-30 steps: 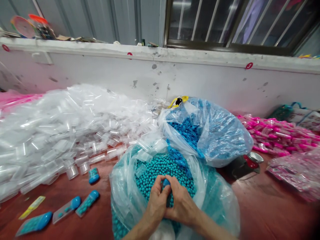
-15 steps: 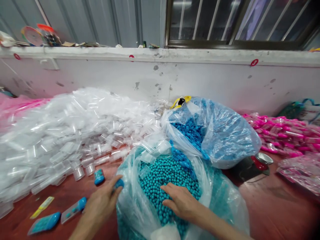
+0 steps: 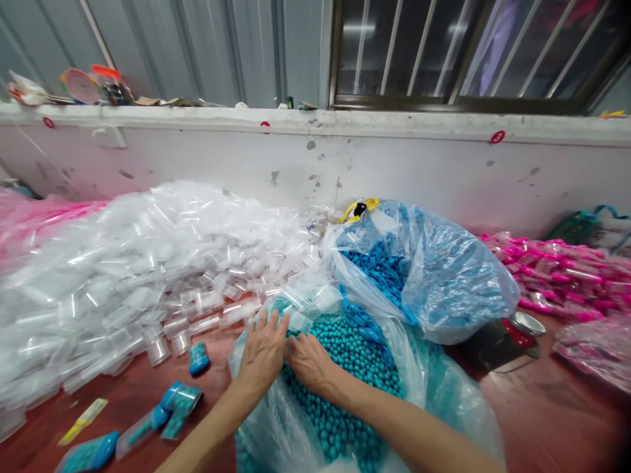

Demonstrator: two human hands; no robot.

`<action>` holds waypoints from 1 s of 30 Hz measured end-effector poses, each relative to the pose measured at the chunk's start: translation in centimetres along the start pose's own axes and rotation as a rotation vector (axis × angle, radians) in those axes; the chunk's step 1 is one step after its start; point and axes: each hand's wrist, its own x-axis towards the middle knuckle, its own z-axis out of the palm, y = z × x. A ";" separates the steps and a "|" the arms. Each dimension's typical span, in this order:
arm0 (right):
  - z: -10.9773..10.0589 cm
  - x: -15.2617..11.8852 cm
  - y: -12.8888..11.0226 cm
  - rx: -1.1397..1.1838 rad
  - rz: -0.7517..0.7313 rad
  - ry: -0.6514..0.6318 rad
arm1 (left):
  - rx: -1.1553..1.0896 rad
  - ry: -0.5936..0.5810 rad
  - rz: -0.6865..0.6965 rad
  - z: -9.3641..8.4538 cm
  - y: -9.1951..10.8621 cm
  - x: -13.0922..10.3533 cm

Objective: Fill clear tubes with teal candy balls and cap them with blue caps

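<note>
Over the left side of the open plastic bag (image 3: 417, 361), back upward, fingers fairly straight and a little apart: left hand (image 3: 261, 348). Just to its right, fingers bent down toward the teal beads (image 3: 359, 355): right hand (image 3: 308, 362). Cannot tell about anything held in either; palms and thumbs turned away from view.

Teal beads mostly to the right of both hands, spreading under the right arm (image 3: 384, 417) and back toward the body. Loose clear container (image 3: 300, 322) at the far left of the beads, just beyond the right knuckles, beside the left fingertips. Long axis seemingly aslant, far-left to near-right; left hand probably a touch nearer. Blue pieces (image 3: 365, 318) farther right, on the bag's far-right inner side, well apart from both hands.

On the red table (image 3: 219, 371), left of the bag: blue-ended containers (image 3: 180, 410) with teal contents, two overlapping, near the left arm (image 3: 211, 427).

Hard to make out: any contact between the two sets of fingertips; bead depth; far end of the clear container, against other clear plastic. Cut off at the bottom: near edge of the bag, lower-left blue-ended container.
</note>
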 end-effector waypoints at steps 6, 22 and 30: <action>-0.8 -4.1 2.5 -0.209 -0.047 -0.025 | 0.072 -0.060 0.173 3.6 -0.6 2.7; -1.2 -2.5 3.9 -0.064 0.326 0.046 | -0.180 -0.230 0.140 3.7 1.3 2.9; -0.7 -1.7 4.9 0.053 0.173 0.037 | -0.277 -0.218 0.168 1.6 1.7 2.6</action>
